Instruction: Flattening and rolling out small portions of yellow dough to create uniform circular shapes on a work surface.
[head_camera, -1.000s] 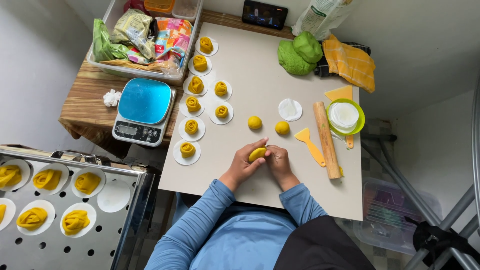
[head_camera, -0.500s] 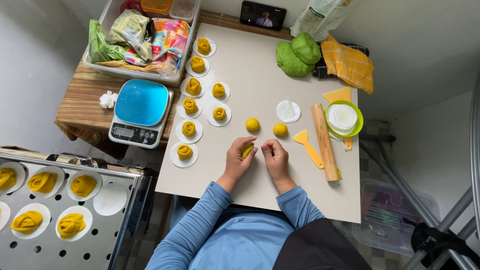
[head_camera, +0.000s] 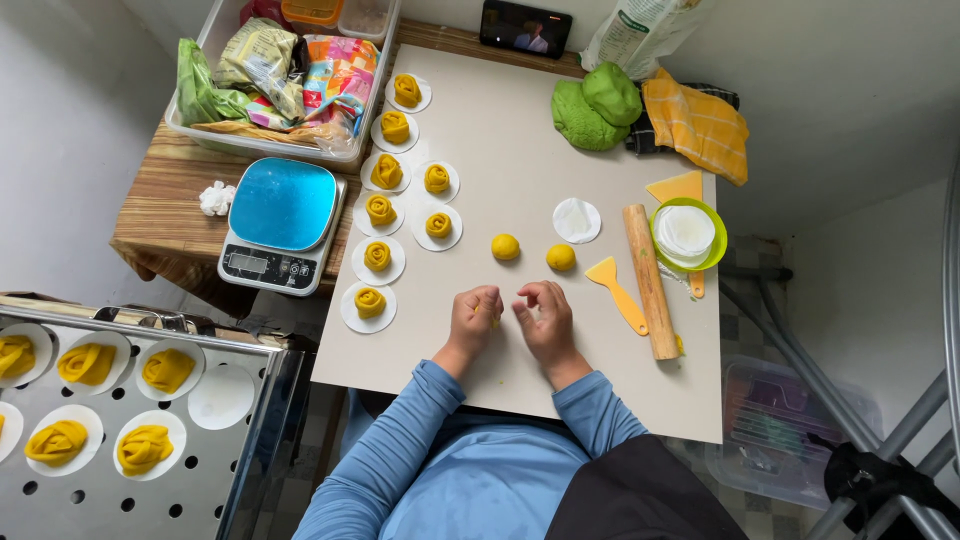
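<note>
The piece of yellow dough (head_camera: 494, 319) showed only as a small sliver at the fingertips of the left hand (head_camera: 475, 318), most of it hidden inside the curled fingers. That hand was closed around it, low on the pale work board (head_camera: 520, 140), close to the person's body. The right hand (head_camera: 545, 318) sat just beside it, fingers bent and loosely curled inward, thumb near the forefinger; whether it touched the dough could not be told.

Beyond the hands lay two yellow dough balls (head_camera: 505, 246), smooth and round, apart from each other on the board. To the left ran a staggered row of shaped yellow dough rolls (head_camera: 369, 301), each folded like a rosette on its own white paper round. A bare paper round (head_camera: 577, 220) lay near the right ball. A wooden rolling pin (head_camera: 650, 281) lay lengthwise to the right, with a yellow plastic scraper (head_camera: 616, 291) between it and the hands. A green bowl (head_camera: 689, 233) held a stack of paper rounds. A lump of green dough (head_camera: 595, 106) sat at the far end beside a yellow cloth (head_camera: 698, 122). A blue-topped kitchen scale (head_camera: 280, 226) stood on the wooden table left of the board, and a perforated metal tray (head_camera: 120, 490) lower left carried more shaped rolls.
</note>
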